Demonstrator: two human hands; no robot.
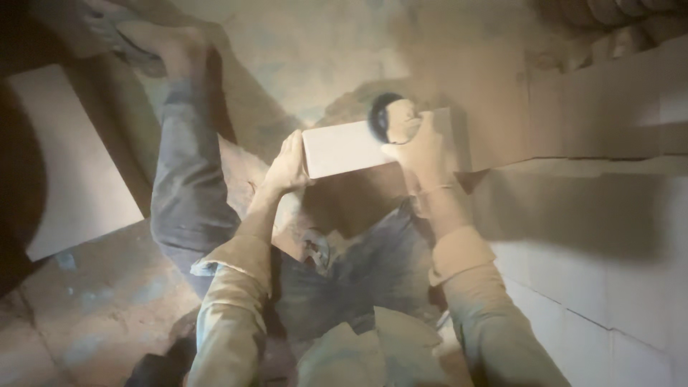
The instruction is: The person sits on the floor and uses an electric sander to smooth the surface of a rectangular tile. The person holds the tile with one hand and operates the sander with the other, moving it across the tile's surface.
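— Where are your hands right now?

— Left arm's bent up from the elbow, sleeve dusty, and my left hand (289,166) is flat against the left end of the white tile piece (342,149), fingers curled round its edge, steadying it. The piece sits in the air over my lap, tilted a touch, its right end higher.

— And the right?

— Right forearm comes up steep, a thin band at the wrist. My right hand (423,147) is closed tight round the angle grinder (390,119); its dark round disc is at the tile's upper right edge. Whether it's actually touching, I can't tell through this dust.

— What's around you?

— Far left, a big pale slab (75,165) lies on the dusty floor (100,301). My left leg stretches out beside it, bare foot (161,39) up near the top left corner. On my right, a white tiled wall (595,287) with a ledge above it.

— Any boxes, buckets?

— None that I can make out; the haze hides plenty.
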